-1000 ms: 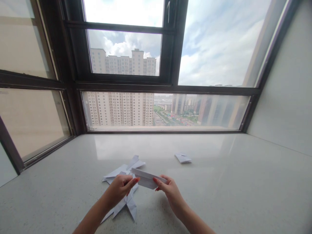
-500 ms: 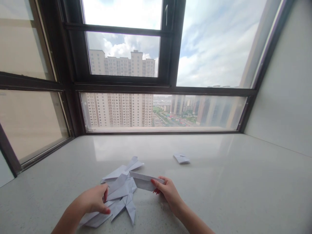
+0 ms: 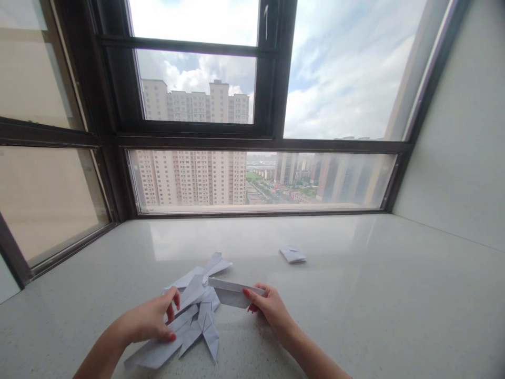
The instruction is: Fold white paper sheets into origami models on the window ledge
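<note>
Right hand [image 3: 268, 308] pinches the right end of a folded white paper strip [image 3: 232, 293], thumb on top, fingers beneath, holding it just above the pale speckled worktop [image 3: 374, 295]. The strip's left end hangs over a loose pile of folded paper pieces [image 3: 193, 316] lying near the front, left of centre. Left hand [image 3: 152, 321] sits on that pile, fingers curled, thumb and forefinger pinching one pointed piece at the pile's left side while the other fingers press down on a long flat sheet beneath. Farther back and to the right, well apart from both hands, 1 small folded paper [image 3: 292, 254] lies alone on the worktop. Beyond it, a dark-framed window [image 3: 272, 142] shows tower blocks and cloudy sky.
</note>
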Tool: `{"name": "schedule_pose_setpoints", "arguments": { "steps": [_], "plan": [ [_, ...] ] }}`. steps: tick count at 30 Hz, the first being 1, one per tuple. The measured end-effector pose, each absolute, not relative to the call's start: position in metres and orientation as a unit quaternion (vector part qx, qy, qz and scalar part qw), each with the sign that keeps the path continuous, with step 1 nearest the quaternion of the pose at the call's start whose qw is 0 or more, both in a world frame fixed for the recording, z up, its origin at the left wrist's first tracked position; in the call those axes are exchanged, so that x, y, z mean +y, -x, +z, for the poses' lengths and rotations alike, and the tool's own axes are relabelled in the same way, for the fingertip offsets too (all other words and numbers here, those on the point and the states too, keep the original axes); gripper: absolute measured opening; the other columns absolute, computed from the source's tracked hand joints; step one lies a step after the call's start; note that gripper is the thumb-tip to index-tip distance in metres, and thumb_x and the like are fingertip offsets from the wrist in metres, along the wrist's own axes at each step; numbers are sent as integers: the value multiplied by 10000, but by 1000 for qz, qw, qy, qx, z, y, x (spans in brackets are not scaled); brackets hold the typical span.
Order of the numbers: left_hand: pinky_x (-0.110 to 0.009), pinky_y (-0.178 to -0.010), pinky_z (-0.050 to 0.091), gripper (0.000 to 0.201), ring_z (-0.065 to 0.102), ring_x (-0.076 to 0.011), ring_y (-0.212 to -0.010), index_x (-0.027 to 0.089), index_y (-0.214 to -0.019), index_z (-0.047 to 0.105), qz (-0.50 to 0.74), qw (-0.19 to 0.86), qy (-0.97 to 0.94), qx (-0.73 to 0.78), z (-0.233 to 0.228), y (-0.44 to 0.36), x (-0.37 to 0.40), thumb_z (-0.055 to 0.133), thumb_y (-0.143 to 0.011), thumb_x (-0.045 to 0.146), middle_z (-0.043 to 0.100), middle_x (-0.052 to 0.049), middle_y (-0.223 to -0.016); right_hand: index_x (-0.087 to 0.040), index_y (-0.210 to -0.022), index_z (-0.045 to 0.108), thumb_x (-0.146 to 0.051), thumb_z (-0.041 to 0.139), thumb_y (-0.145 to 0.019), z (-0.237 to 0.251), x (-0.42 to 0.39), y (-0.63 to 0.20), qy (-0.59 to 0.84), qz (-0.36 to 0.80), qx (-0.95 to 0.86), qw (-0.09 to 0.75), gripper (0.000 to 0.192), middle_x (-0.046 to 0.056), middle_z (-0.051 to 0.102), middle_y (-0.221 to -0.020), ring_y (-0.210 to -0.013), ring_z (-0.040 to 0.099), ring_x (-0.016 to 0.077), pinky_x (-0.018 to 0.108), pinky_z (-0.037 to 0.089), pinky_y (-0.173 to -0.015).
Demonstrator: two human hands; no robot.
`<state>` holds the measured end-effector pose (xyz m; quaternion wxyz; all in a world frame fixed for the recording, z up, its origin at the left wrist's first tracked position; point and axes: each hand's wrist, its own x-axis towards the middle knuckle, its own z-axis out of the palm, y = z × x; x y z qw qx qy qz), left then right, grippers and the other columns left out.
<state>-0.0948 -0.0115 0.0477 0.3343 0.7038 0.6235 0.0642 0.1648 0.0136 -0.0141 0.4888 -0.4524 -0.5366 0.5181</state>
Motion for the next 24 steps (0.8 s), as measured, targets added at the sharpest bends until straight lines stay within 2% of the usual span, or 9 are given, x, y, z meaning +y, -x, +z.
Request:
{"name": "schedule_pose_setpoints", "arguments": {
  "steps": [2, 7, 10, 13, 16, 20, 24],
  "plan": [
    [-206, -533, 347, 358, 494, -128, -600, 201, -819, 406, 102, 372, -708, 591, 53, 100, -11, 603, -530, 283, 557, 29, -763, -156, -554, 490, -555, 598, -555, -16, 15, -165, 448, 514, -537, 497, 413, -45, 485, -398, -404, 440, 87, 202, 317, -430],
    [-166, -475, 283, 457, 414, -85, -533, 185, -933, 412, 188, 507, -675, 503, 66, 103, -10, 629, -589, 394, 481, 81, -598, -163, -585, 462, -562, 594, -557, -17, 15, -166, 427, 528, -518, 520, 421, -33, 526, -441, -412, 478, 94, 209, 367, -430],
    [-165, -471, 271, 461, 407, -77, -524, 176, -980, 444, 280, 534, -650, 463, 65, 87, -7, 623, -622, 405, 460, 82, -572, -171, -596, 437, -562, 610, -537, -17, 15, -165, 420, 537, -510, 525, 432, -24, 556, -468, -428, 520, 112, 215, 391, -418],
    [-180, -485, 298, 385, 442, -91, -554, 156, -851, 506, 369, 524, -628, 440, 55, 61, -3, 639, -602, 418, 503, 50, -615, -174, -595, 420, -549, 621, -537, -20, 16, -163, 415, 540, -518, 518, 429, -24, 562, -452, -405, 529, 117, 215, 397, -395],
    [-208, -511, 332, 321, 468, -113, -571, 143, -775, 570, 382, 453, -665, 454, 41, 38, -2, 623, -618, 418, 541, 21, -615, -172, -603, 423, -510, 631, -554, -26, 16, -161, 404, 542, -535, 506, 400, -35, 546, -417, -373, 517, 113, 210, 389, -378],
    [-256, -617, 377, 207, 507, -150, -645, 183, -760, 644, 362, 282, -749, 478, 27, 25, -4, 588, -665, 359, 595, -3, -645, -173, -632, 432, -445, 647, -554, -31, 16, -158, 383, 552, -548, 499, 356, -59, 519, -398, -347, 500, 104, 203, 379, -367],
    [-301, -693, 364, 139, 520, -169, -679, 219, -767, 663, 346, 143, -804, 462, 21, 24, -4, 582, -691, 303, 629, -21, -680, -158, -641, 484, -358, 624, -576, -27, 13, -155, 368, 562, -572, 471, 252, -54, 539, -458, -376, 504, 92, 200, 393, -386]
  ]
}}
